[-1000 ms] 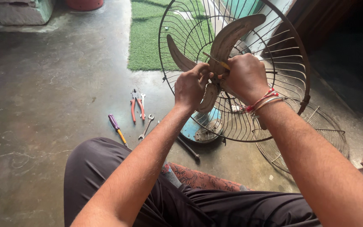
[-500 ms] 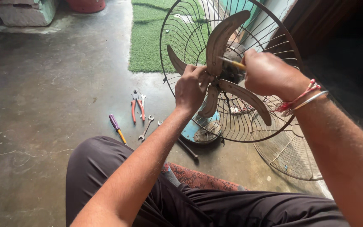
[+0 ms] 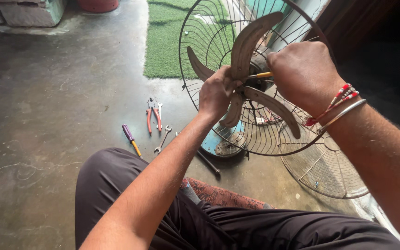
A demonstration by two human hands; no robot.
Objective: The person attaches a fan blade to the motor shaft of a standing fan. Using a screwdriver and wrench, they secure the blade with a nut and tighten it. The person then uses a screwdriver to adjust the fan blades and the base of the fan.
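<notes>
A fan stands before me with dusty brown blades (image 3: 251, 41) inside its round wire rear guard (image 3: 200, 32). My left hand (image 3: 218, 92) grips the blade hub at its lower left, fingers wrapped round a blade root. My right hand (image 3: 304, 74), with bangles and a red thread at the wrist, is closed on a yellow-handled screwdriver (image 3: 261, 75) whose tip points left into the hub. The fan's blue base (image 3: 223, 143) shows below the blades.
On the concrete floor to the left lie red-handled pliers (image 3: 153, 115), a small spanner (image 3: 163, 139) and a purple-and-yellow screwdriver (image 3: 130, 139). The loose front wire guard (image 3: 325, 166) lies flat at the right. A green mat (image 3: 167, 37) is behind. My dark-trousered legs fill the foreground.
My right hand has drawn back to the right from the hub, and the screwdriver now shows between it and the hub. The blades have turned. My left hand stays on the hub.
</notes>
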